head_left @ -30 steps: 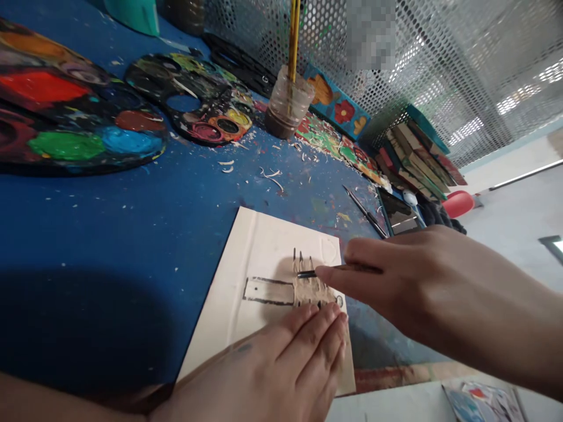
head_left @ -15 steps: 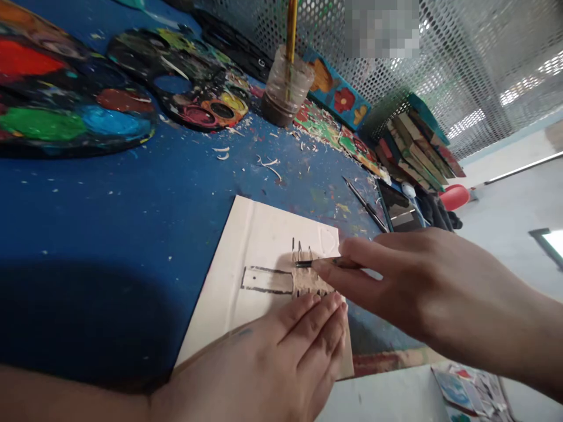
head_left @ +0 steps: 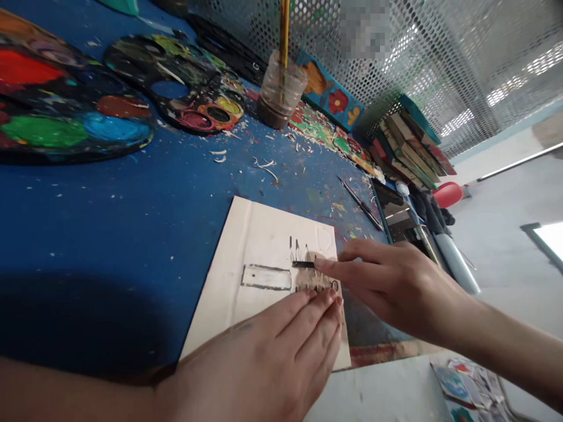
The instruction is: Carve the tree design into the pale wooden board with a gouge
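A pale board (head_left: 264, 275) is pressed flat on the blue surface (head_left: 132, 223) by the left hand (head_left: 272, 357), fingers outstretched. A small dark tool (head_left: 303, 264) is pinched in the right hand (head_left: 387, 281), its tip on the board's drawn outline. Palettes (head_left: 185, 94) lie far left.

Left hand (head_left: 268, 363) covers the near right corner of the pale board (head_left: 259, 258), forearm cut off by the bottom edge. Right hand (head_left: 391, 281) hides most of the thin dark tool (head_left: 303, 264), only its tip shows. Big palette (head_left: 65, 117) cut by the left edge; brush (head_left: 284, 29) in the jar (head_left: 280, 91) runs out the top; a patch on the mesh wall (head_left: 440, 47) is blurred.
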`<state>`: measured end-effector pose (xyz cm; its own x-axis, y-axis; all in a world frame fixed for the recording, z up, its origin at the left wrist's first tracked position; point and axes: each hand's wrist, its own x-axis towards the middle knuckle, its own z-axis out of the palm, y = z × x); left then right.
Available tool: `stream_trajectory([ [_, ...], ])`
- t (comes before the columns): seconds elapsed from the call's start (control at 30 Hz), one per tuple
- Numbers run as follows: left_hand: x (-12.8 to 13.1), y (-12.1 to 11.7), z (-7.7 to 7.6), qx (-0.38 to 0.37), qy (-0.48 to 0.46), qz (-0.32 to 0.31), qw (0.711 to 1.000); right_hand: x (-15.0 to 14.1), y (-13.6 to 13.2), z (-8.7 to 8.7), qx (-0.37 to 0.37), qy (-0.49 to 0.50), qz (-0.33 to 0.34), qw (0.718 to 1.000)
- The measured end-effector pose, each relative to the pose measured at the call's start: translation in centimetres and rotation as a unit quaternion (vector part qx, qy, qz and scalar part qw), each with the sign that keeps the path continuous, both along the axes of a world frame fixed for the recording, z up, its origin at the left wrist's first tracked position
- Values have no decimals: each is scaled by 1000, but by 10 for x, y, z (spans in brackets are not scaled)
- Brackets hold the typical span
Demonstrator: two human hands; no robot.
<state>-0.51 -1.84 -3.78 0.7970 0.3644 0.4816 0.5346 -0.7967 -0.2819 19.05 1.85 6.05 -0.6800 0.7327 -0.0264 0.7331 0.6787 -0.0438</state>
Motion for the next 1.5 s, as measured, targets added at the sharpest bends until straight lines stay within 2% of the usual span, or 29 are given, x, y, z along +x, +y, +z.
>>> stream_trajectory([
  [0.17,-8,7,-5,-28,-14,-91,995,-8,0,7,37,-50,19,998],
  [0.23,-5,7,-5,-22,-25,-70,997,-10,-2,7,46,-65,11,997],
  [0.33,4,4,1,-12,-30,-4,999,-12,-8,7,59,-83,-5,995],
  [0.43,10,1,6,-14,-28,16,999,-13,-12,8,71,-98,-5,993],
  [0.57,6,3,5,-29,-25,6,999,-15,-15,11,77,-113,-6,991],
  [0.67,-3,6,-1,-39,-31,-54,997,-18,-16,13,81,-122,-1,989],
  [0.8,-10,12,-4,-48,-63,-109,991,-24,-19,15,59,-127,-26,990],
  [1.03,-10,7,0,-60,-44,-85,994,-49,-17,25,-5,-133,-102,986],
  [1.17,-10,3,-1,-63,-10,-76,995,-48,-1,32,-32,-138,-82,987],
  [1.27,-10,4,1,-60,6,-84,995,-29,5,19,-24,-90,-33,995],
  [1.37,-10,5,1,-41,1,-90,995,-6,2,-5,42,-6,1,999],
  [1.43,-10,5,-1,-37,-10,-101,994,4,-2,-17,59,34,5,998],
  [1.5,-9,6,-3,-39,-11,-109,993,6,-4,-20,54,46,-2,997],
])
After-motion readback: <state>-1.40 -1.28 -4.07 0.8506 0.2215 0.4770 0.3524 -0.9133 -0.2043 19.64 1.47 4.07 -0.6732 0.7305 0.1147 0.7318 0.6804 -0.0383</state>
